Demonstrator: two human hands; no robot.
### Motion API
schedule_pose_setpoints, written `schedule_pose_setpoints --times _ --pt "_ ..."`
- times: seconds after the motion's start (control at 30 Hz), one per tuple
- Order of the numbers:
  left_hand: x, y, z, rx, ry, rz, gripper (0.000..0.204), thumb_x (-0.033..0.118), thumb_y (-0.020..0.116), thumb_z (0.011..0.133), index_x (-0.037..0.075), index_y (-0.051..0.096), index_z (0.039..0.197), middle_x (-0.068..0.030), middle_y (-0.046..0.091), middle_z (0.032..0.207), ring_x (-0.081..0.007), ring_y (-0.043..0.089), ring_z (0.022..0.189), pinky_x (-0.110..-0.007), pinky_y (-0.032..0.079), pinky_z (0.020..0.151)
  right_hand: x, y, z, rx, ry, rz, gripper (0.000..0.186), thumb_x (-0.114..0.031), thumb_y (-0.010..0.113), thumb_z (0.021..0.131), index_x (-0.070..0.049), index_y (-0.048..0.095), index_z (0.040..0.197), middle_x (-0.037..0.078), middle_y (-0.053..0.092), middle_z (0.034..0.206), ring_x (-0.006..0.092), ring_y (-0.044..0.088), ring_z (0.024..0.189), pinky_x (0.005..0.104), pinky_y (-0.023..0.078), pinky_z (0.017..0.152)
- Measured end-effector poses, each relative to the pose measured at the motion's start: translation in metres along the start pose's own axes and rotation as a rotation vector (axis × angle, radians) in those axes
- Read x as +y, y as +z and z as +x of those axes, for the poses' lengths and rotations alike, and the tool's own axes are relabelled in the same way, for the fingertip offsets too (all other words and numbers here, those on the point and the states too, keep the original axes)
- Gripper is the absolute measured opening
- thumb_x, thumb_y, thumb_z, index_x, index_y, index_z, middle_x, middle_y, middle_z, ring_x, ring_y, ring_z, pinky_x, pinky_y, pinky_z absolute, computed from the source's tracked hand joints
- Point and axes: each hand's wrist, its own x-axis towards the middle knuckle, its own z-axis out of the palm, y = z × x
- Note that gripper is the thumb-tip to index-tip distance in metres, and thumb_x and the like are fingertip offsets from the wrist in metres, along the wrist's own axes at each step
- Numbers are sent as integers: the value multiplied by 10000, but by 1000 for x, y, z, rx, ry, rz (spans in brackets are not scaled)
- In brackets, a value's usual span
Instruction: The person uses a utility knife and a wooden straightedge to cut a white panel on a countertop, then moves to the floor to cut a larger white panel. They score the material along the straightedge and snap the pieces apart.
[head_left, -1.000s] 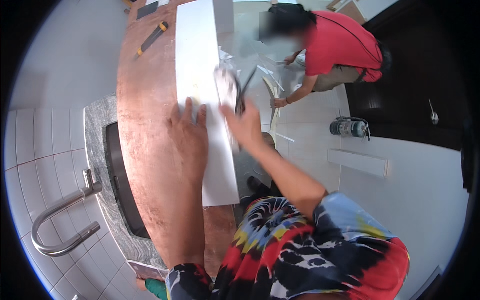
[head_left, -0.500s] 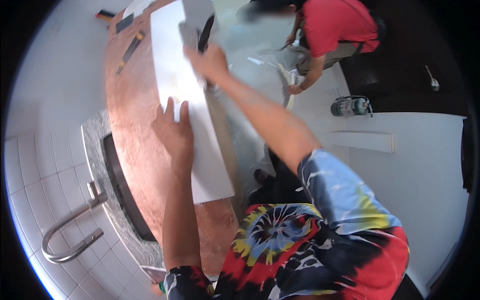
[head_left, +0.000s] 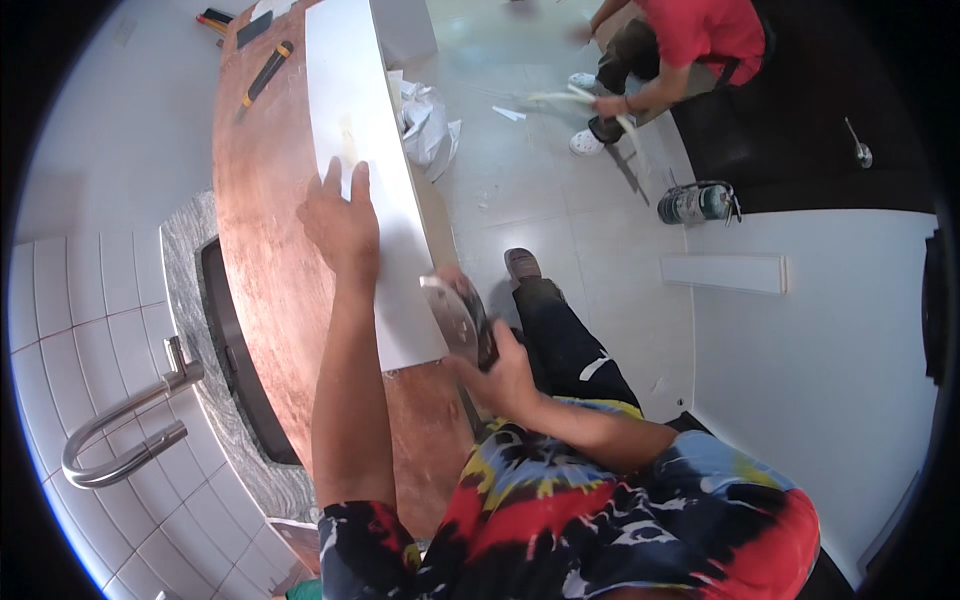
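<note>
My left hand (head_left: 340, 225) rests with fingers spread on the long white board (head_left: 395, 305), which lies along the right edge of a copper-brown wooden panel (head_left: 270, 200). My right hand (head_left: 500, 370) grips a silver metal tool with a black part (head_left: 460, 315) beside the board's right edge, near its lower end; the motion blurs it, so its exact kind is unclear. A yellow-and-black cutter (head_left: 268, 72) lies on the panel at the upper left of my left hand.
A stone sink surround (head_left: 185, 220) and curved steel faucet (head_left: 120, 415) are left. Crumpled white scraps (head_left: 425, 130) lie beyond the board. A co-worker in red (head_left: 700, 50) crouches at upper right holding pale strips (head_left: 560, 97). A cylinder (head_left: 690, 203) sits by the dark door (head_left: 820, 120).
My right hand and tool moved up along the board's edge, then came back down toward me to its lower end. My left hand stays on the board. The co-worker shifted slightly higher in view.
</note>
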Motion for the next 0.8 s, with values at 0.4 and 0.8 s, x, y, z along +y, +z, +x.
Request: schedule_pose_setpoints --times 0.4,0.8 --pt "11 0 1 16 55 -61 541 437 632 995 23 676 1341 -247 622 1366 -445 530 1241 -498 408 1087 -75 20 293 146 -152 -68 527 -441 810 811 48 647 926 203 728 833 333 721 756 442 561 711" --pt "4 -1 -5 0 0 -31 520 416 612 1007 46 653 1371 -236 594 1395 -446 519 1242 -508 423 1080 11 -16 -27 -7 68 29 424 -220 803 890 45 607 1157 154 704 1021 164 661 931 339 543 806"
